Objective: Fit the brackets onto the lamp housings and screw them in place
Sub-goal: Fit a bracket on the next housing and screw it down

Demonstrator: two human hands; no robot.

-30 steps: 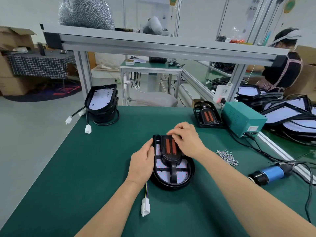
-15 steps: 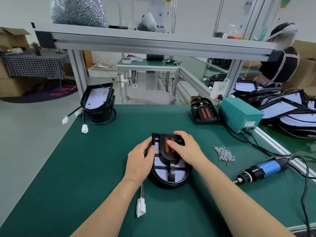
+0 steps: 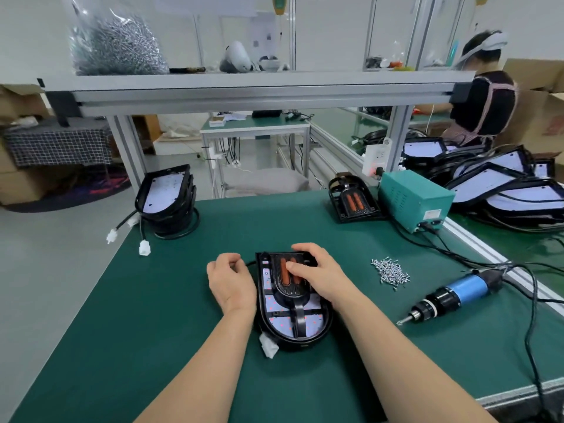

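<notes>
A black lamp housing (image 3: 317,331) with a white, red-dotted board lies on the green table (image 3: 137,315) in front of me. A black bracket (image 3: 291,296) with two orange strips sits on its far half. My right hand (image 3: 319,270) grips the bracket's far end, thumb on the orange strips and fingers curled over the far edge. My left hand (image 3: 230,283) is curled just left of the housing, and a thin black cable (image 3: 251,264) runs out of it to the housing's far left corner. The cable's white connector (image 3: 268,346) lies at the housing's near left edge.
A pile of small screws (image 3: 390,270) and a blue electric screwdriver (image 3: 454,296) lie to the right. Behind them stand a green power box (image 3: 415,199) and a spare bracket (image 3: 354,199). Stacked housings (image 3: 166,199) sit at the far left, more housings (image 3: 503,184) and a person (image 3: 485,96) at the right.
My left hand has left the housing's left rim and closed around the cable beside it. The white connector has come up from the open table to the housing's near left edge.
</notes>
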